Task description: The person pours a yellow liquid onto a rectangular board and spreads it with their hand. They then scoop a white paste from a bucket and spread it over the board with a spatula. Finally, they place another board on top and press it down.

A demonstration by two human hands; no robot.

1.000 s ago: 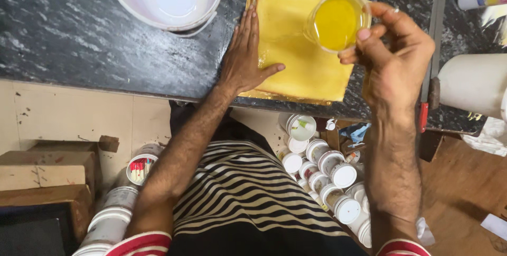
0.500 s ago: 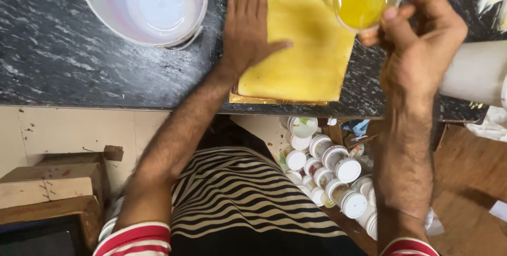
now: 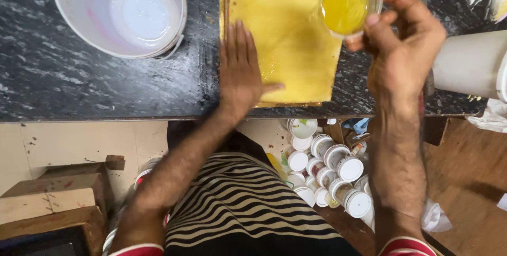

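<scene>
Over the last second the left hand (image 3: 244, 73) has slid further onto the yellow-coated sheet (image 3: 288, 39) — fingers spread flat, pinning it to the black counter (image 3: 63, 87). The right hand (image 3: 404, 50), its grip pinching the small clear cup of yellow liquid (image 3: 346, 5), has carried it toward the sheet's far right corner, apparently tilted. An empty white bucket (image 3: 119, 13) sits left.

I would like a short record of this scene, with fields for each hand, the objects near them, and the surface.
left hand: flat, palm down on the yellow sheet
right hand: holds a small cup of yellow liquid, tilted over the sheet's right edge
surface: dark speckled counter
nearby: empty white bucket at left
below counter: white-lidded jars on the floor
</scene>
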